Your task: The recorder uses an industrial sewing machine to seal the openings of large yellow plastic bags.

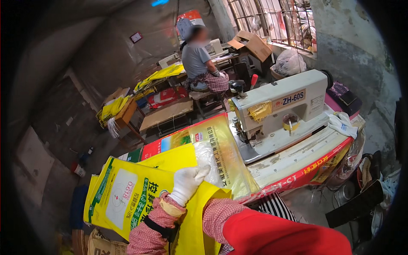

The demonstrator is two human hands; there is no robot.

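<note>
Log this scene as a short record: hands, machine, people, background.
hands: left hand white-gloved, against a yellow bag; right hand hidden, its red sleeve showing
machine: white sewing machine, beyond the bag, to the right
people: one seated person farther back
background: open cardboard box near a barred window

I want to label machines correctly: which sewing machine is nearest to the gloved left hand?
The foreground machine with yellow wrapping on its head; the far machine stands well back, beside the seated person.
</note>
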